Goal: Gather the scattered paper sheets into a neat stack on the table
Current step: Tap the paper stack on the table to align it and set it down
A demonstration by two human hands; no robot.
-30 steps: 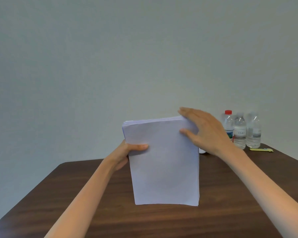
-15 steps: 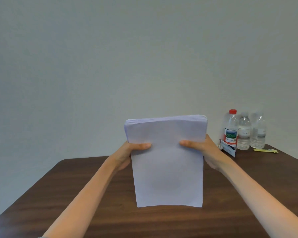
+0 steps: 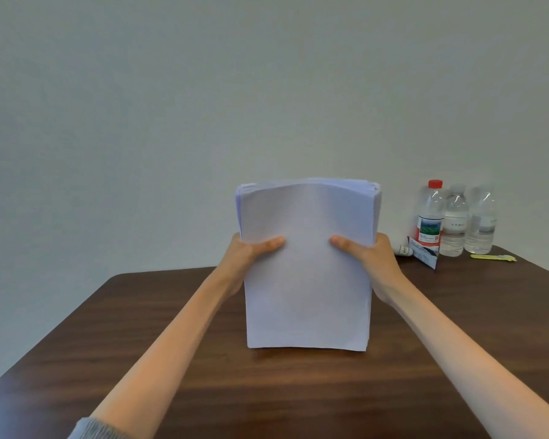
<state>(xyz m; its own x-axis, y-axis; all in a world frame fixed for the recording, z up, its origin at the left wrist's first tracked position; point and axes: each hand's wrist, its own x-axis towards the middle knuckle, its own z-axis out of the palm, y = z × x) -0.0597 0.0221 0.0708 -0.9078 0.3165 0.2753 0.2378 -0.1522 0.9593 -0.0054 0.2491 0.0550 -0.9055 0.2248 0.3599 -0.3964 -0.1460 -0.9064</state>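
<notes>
Standing upright on the table (image 3: pixel 171 343), paper stack (image 3: pixel 308 280) with bottom edge on the wood, left hand (image 3: pixel 251 255) and right hand (image 3: pixel 368 258) gripping its side edges, thumbs in front, three water bottles (image 3: pixel 454 220) well right of the stack, bare wood either side.

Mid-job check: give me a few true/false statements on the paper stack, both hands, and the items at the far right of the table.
1. The paper stack stands upright, its lower edge on the table. True.
2. Only the left hand grips it. False: the right hand grips the opposite side edge too.
3. Three water bottles stand at the far right. True.
4. Every bottle has a red cap. False: only the leftmost bottle does.
</notes>
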